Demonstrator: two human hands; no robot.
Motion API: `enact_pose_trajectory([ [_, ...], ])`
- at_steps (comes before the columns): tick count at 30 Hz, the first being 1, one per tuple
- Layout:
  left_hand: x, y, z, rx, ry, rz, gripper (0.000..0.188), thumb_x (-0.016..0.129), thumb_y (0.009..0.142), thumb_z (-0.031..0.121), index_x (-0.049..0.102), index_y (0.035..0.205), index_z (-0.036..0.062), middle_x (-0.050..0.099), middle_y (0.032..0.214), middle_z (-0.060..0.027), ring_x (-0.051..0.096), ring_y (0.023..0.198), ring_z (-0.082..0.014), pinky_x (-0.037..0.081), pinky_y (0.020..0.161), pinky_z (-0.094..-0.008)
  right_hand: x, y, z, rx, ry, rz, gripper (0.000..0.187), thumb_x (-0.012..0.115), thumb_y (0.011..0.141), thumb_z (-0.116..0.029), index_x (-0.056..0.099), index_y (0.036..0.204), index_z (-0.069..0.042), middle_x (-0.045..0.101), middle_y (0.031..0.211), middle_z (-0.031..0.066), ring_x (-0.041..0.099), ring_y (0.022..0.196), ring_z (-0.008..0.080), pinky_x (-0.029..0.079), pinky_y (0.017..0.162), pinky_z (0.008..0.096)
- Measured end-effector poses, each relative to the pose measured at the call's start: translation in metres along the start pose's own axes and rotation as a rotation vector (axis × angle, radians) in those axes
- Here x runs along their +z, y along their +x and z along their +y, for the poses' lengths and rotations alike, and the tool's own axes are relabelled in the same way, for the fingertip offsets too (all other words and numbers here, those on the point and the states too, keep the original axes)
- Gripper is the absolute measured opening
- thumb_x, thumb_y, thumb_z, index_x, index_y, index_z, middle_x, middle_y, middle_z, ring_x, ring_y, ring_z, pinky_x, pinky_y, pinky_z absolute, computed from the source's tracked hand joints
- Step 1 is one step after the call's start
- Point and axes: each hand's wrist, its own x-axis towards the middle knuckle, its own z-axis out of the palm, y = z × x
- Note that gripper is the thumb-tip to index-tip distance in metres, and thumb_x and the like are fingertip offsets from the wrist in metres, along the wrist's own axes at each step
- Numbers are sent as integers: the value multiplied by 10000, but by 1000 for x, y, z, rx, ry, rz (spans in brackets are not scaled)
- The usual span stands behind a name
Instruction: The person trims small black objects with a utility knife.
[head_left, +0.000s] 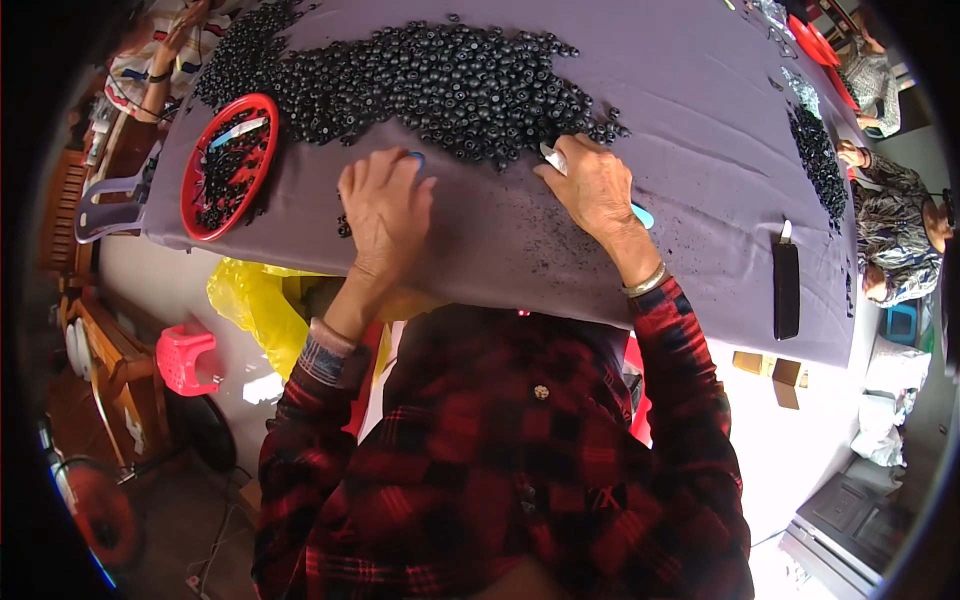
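A broad heap of small round black bead-like pieces (450, 85) covers the far part of the purple cloth (480, 225). My left hand (385, 208) is just below the heap, palm down, fingers bent and apart; its palm is hidden. Something small and blue (417, 158) shows at its fingertips, too little of it to name. A few black pieces lie beside that hand. My right hand (592, 185) is closed around a small knife, whose pale blade (552, 158) points to the heap's edge. The knife's light-blue handle end (642, 216) sticks out behind the hand.
Left of my hands, a red basket (269, 150) holds dark bits and a light-coloured tool. A black-handled knife (787, 290) lies on the right. People sit at the left and right, another dark heap (818, 165) before the right one. A yellow bag (262, 315) hangs below the edge.
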Motion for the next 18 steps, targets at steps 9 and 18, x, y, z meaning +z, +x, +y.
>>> enact_pose_trajectory([
  [9,5,-3,60,-700,-1392,-430,179,655,895,121,594,1044,44,638,928,-3,604,857,-93,482,700,-256,-44,-31,-34,-165,381,3,211,719,730,-84,659,922,-21,646,858,104,634,720,262,490,617,335],
  [18,-9,3,83,-701,-1868,-581,168,638,903,136,588,1060,97,623,911,21,554,812,-69,451,718,-243,-56,-55,-39,-106,674,72,238,718,676,49,668,899,-18,600,798,31,572,697,134,464,629,256],
])
